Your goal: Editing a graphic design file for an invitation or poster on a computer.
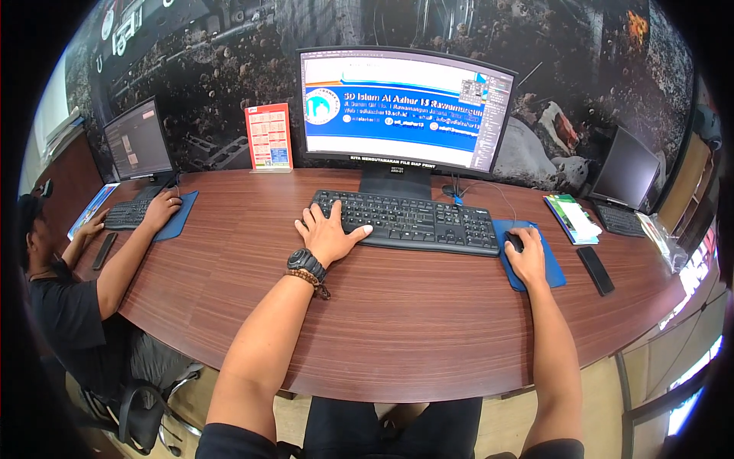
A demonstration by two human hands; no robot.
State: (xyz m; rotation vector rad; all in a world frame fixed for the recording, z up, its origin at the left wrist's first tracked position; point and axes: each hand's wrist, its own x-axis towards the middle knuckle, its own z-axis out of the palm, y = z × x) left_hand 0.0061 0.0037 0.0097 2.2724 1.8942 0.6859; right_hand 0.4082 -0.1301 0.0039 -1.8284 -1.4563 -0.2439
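Note:
My left hand [329,233] lies with fingers spread over the left end of a black keyboard [413,220], its thumb near the front row. A black watch [306,264] and a beaded bracelet circle that wrist. My right hand [527,256] is wrapped over a black computer mouse [515,242] on a blue mouse pad [552,269], right of the keyboard. Behind the keyboard stands a wide curved monitor [405,111], showing a blue and white banner layout with a round logo, inside an editing program with side panels.
At the left, another person [65,306] works at a second monitor [139,141] and keyboard. A red and white calendar [269,138] stands by the wall. On the right lie a dark phone [595,271], booklets [572,219] and another keyboard before a dark screen [627,168]. The brown desk [405,329] curves toward me.

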